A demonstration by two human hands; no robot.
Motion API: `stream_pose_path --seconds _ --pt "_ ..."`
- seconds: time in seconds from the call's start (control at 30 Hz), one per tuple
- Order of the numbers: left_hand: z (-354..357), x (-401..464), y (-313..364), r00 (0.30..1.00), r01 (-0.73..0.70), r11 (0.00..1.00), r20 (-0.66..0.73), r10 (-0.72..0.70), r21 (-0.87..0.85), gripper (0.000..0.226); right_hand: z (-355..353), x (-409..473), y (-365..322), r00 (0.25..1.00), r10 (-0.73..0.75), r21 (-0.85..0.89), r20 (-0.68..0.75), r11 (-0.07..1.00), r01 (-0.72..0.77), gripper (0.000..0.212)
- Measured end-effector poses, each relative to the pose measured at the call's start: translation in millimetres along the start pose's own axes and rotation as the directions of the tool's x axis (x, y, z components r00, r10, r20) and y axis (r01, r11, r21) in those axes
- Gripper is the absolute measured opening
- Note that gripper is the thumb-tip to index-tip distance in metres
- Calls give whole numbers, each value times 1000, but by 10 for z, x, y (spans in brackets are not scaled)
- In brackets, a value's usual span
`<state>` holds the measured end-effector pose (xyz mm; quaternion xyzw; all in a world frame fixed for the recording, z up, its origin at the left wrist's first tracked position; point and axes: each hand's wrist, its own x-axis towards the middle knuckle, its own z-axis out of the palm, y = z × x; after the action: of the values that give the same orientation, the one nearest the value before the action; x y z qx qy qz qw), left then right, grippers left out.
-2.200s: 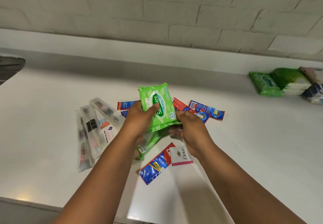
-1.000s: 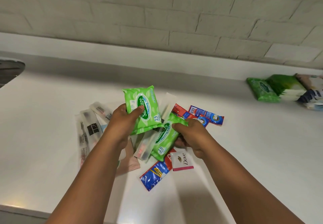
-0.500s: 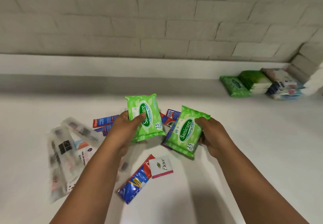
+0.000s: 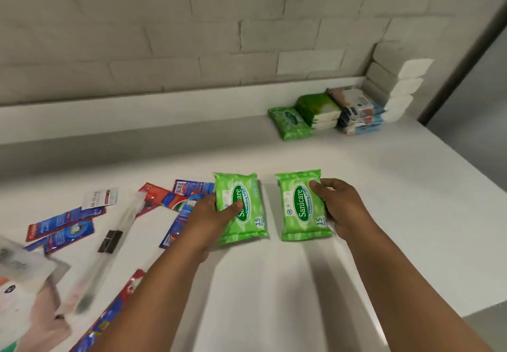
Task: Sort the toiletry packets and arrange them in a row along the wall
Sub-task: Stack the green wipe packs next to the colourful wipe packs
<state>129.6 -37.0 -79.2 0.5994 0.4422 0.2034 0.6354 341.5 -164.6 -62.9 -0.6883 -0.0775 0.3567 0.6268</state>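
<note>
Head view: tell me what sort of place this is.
Probably a bathroom or utility counter: a white countertop set against a painted brick wall, with toothpaste sachets loose on it and wipe packs stacked in the corner. No sink shows.

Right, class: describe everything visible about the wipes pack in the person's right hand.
The right Sanicare wipes pack is a bright green, glossy soft pouch with a dark green oval logo and "15" printed near its lower corner. It faces up, beside a matching pack, just apart. The right hand grips its right edge, thumb on top.

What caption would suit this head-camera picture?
Left hand and right hand each hold a green Sanicare wipes pack above the white counter.
</note>
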Motion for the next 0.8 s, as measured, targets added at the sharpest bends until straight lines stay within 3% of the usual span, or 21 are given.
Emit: stream_pose_path --seconds 0.17,0.37,0.8 --pt "522 205 -56 997 6 987 -71 5 158 21 -378 246 -83 1000 9 2 4 1000 -9 20" --pt "844 336 50 945 -41 893 -273 181 449 33 -573 444 -218 998 25 -16 61 1000 -24 30" --pt "1285 565 228 937 76 784 -313 156 616 43 -599 809 -489 979 52 12 198 998 -55 30"
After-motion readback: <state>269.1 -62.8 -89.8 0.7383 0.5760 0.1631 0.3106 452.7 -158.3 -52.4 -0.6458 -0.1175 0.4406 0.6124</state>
